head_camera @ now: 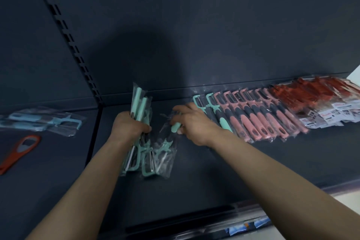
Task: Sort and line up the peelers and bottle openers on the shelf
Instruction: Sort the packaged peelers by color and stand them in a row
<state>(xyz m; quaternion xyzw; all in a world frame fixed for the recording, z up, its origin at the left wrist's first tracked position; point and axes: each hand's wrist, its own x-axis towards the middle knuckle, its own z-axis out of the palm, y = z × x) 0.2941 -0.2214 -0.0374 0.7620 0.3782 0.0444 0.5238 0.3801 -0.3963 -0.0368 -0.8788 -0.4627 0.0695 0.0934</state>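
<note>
My left hand (130,125) grips a bundle of mint-green peelers (139,107) in clear bags, standing upright on the dark shelf (194,171). My right hand (191,121) pinches the handle of one bagged mint peeler (165,154), just right of the bundle. A row lies along the back: two mint peelers (218,115), then several pink peelers (261,117), then red packaged items (319,95) with white labels.
On the neighbouring shelf section to the left lie bagged light-blue peelers (46,121) and a loose orange bottle opener (19,152). A slotted upright post (78,54) divides the two sections. The shelf's front rail (194,224) runs below my arms.
</note>
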